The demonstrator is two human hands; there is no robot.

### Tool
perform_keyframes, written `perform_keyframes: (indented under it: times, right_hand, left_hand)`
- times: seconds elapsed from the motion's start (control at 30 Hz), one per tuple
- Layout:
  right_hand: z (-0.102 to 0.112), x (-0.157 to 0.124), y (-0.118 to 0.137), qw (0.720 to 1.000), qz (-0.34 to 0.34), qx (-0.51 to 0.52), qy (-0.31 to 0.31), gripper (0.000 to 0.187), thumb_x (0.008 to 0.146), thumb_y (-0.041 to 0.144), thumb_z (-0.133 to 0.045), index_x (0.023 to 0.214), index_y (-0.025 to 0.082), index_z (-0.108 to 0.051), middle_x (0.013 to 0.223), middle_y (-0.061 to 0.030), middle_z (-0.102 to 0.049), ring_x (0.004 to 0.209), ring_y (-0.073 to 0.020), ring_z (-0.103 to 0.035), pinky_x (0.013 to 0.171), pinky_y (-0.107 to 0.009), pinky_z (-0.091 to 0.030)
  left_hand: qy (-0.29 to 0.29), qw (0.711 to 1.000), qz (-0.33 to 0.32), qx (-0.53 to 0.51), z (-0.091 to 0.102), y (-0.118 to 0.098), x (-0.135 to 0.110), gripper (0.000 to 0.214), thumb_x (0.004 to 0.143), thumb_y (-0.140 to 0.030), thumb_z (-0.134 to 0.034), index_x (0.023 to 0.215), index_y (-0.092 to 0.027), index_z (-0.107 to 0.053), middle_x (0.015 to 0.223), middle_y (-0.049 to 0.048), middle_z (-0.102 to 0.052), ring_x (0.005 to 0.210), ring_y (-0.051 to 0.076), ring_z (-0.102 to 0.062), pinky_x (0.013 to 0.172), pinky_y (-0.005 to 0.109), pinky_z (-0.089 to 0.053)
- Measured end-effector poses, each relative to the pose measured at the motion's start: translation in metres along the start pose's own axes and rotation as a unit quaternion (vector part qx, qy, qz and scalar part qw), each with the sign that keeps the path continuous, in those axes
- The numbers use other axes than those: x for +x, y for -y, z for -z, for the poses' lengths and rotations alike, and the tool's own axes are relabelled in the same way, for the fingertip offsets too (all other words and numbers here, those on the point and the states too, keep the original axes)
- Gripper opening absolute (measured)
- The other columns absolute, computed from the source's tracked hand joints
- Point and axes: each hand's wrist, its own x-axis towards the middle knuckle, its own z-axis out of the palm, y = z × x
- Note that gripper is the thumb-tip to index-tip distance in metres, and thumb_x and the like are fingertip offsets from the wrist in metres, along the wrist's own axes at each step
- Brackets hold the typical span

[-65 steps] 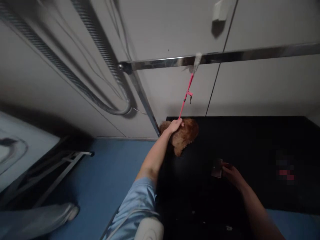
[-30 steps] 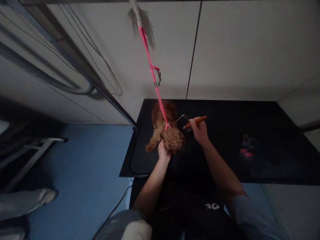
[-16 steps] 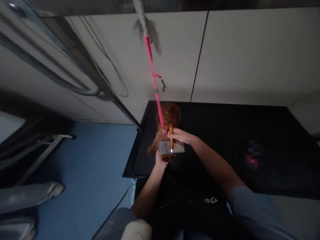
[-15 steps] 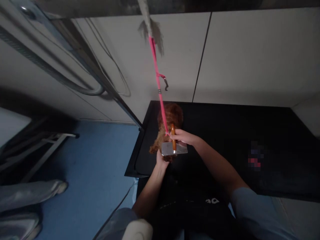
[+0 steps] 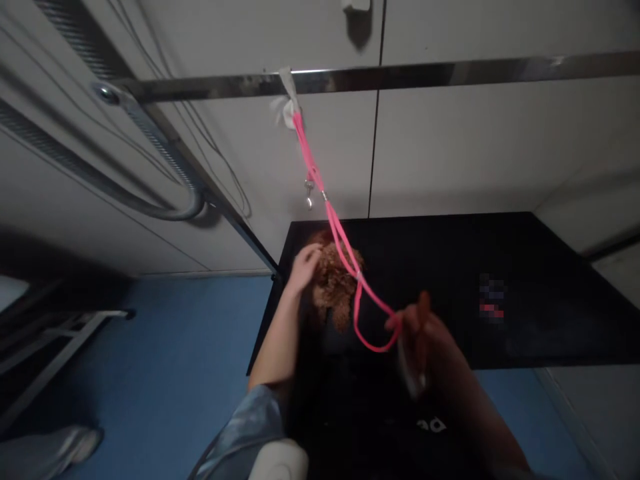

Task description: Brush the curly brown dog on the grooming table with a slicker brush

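Note:
A small brown curly-haired dog (image 5: 334, 285) stands at the left end of a black grooming table (image 5: 500, 267). My left hand (image 5: 304, 263) is cupped over the left side of its head, fingers curled into the fur. My right hand (image 5: 429, 341), blurred by motion, is closed round a brush (image 5: 419, 347) with an orange handle and a metal head. The same fingers hold the loop of a pink leash (image 5: 367, 313), pulled out to the right of the dog. The leash runs up to a knot on a metal bar (image 5: 450, 71).
A grey ribbed hose (image 5: 150, 207) and cables hang on the wall at left. A slanted metal post (image 5: 200, 187) meets the table's left corner. Blue floor (image 5: 165, 373) lies to the left, with a metal frame (image 5: 55, 340) and another person's shoe (image 5: 75, 443).
My right hand has left the dog's back and moved down and right with the brush, now also holding the leash loop. My left hand shifted from under the dog's chin to its head.

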Motion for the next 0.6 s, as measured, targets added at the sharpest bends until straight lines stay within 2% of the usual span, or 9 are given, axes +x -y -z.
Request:
perform_keyframes:
  times: [0.07,0.1,0.17,0.27,0.33,0.4,0.43,0.53,0.6]
  right_hand:
    - [0.034,0.002,0.002,0.979,0.065,0.039,-0.190,0.033,0.067,0.048,-0.073,0.072,0.023,-0.052,0.087,-0.0021,-0.067,0.069,-0.0158,-0.064,0.062,-0.028,-0.052]
    - [0.048,0.003,0.000,0.963,0.075,0.044,-0.254,0.032,0.065,0.045,-0.074,0.073,0.024,-0.052,0.083,-0.0003,-0.067,0.071,-0.0158,-0.064,0.065,-0.029,-0.054]
    - [0.064,0.007,-0.012,0.945,0.074,0.029,-0.318,0.031,0.062,0.037,-0.077,0.072,0.024,-0.051,0.076,0.0024,-0.065,0.072,-0.0153,-0.065,0.069,-0.029,-0.055]
    - [0.053,0.018,-0.035,0.960,0.053,-0.044,-0.270,0.032,0.059,0.034,-0.079,0.076,0.023,-0.054,0.077,0.0028,-0.067,0.072,-0.0155,-0.065,0.070,-0.030,-0.054]
    - [0.035,0.034,-0.045,0.975,0.017,-0.142,-0.169,0.031,0.061,0.036,-0.078,0.080,0.022,-0.058,0.081,0.0002,-0.069,0.075,-0.0177,-0.066,0.071,-0.032,-0.053]
    - [0.017,0.056,-0.051,0.967,-0.010,-0.245,-0.071,0.028,0.063,0.036,-0.076,0.079,0.020,-0.060,0.080,-0.0016,-0.070,0.076,-0.0194,-0.067,0.072,-0.033,-0.052]
    - [0.011,0.068,-0.053,0.959,-0.005,-0.278,-0.056,0.027,0.064,0.036,-0.075,0.079,0.020,-0.060,0.078,-0.0018,-0.070,0.075,-0.0196,-0.067,0.072,-0.033,-0.052]
    - [0.001,0.093,-0.060,0.936,0.079,-0.319,-0.125,0.025,0.070,0.039,-0.068,0.083,0.020,-0.059,0.080,-0.0018,-0.069,0.074,-0.0183,-0.066,0.071,-0.032,-0.052]
    - [0.000,0.100,-0.066,0.930,0.082,-0.343,-0.101,0.025,0.070,0.040,-0.067,0.082,0.019,-0.060,0.080,-0.0026,-0.069,0.073,-0.0182,-0.066,0.069,-0.031,-0.052]
  left_hand:
    - [0.077,0.995,-0.011,0.060,-0.017,0.007,-0.003,0.010,0.074,-0.022,-0.061,0.078,-0.019,-0.070,0.092,0.0051,-0.070,0.099,0.022,-0.060,0.105,0.038,-0.031]
    - [0.106,0.992,-0.008,0.074,-0.026,0.013,-0.010,0.008,0.073,-0.021,-0.061,0.074,-0.019,-0.069,0.088,0.0044,-0.070,0.097,0.022,-0.060,0.109,0.040,-0.024]
    - [0.130,0.989,-0.001,0.073,-0.038,0.026,-0.034,0.012,0.074,-0.020,-0.061,0.063,-0.019,-0.065,0.073,0.0019,-0.066,0.085,0.019,-0.060,0.112,0.040,-0.019]
    - [0.085,0.995,-0.001,0.043,-0.038,0.043,-0.077,0.021,0.079,-0.029,-0.058,0.060,-0.019,-0.059,0.062,0.0003,-0.059,0.073,0.018,-0.058,0.105,0.037,-0.032]
    - [0.033,0.999,0.004,0.031,-0.028,0.049,-0.101,0.027,0.080,-0.040,-0.056,0.062,-0.020,-0.059,0.063,0.0015,-0.058,0.072,0.019,-0.057,0.093,0.036,-0.042]
    - [-0.010,1.000,0.009,0.012,-0.014,0.052,-0.116,0.037,0.081,-0.050,-0.053,0.061,-0.019,-0.057,0.063,0.0021,-0.058,0.069,0.019,-0.056,0.085,0.035,-0.046]
    - [-0.026,1.000,0.012,-0.002,-0.007,0.053,-0.121,0.041,0.080,-0.054,-0.052,0.060,-0.019,-0.056,0.063,0.0021,-0.058,0.068,0.018,-0.056,0.084,0.035,-0.046]
    - [-0.096,0.995,0.029,-0.030,0.014,0.057,-0.135,0.041,0.076,-0.057,-0.057,0.064,-0.019,-0.059,0.079,0.0045,-0.065,0.082,0.020,-0.060,0.090,0.035,-0.044]
    - [-0.144,0.984,0.088,-0.056,0.019,0.064,-0.146,0.036,0.070,-0.054,-0.067,0.079,-0.019,-0.064,0.098,0.0064,-0.067,0.099,0.022,-0.060,0.096,0.035,-0.042]
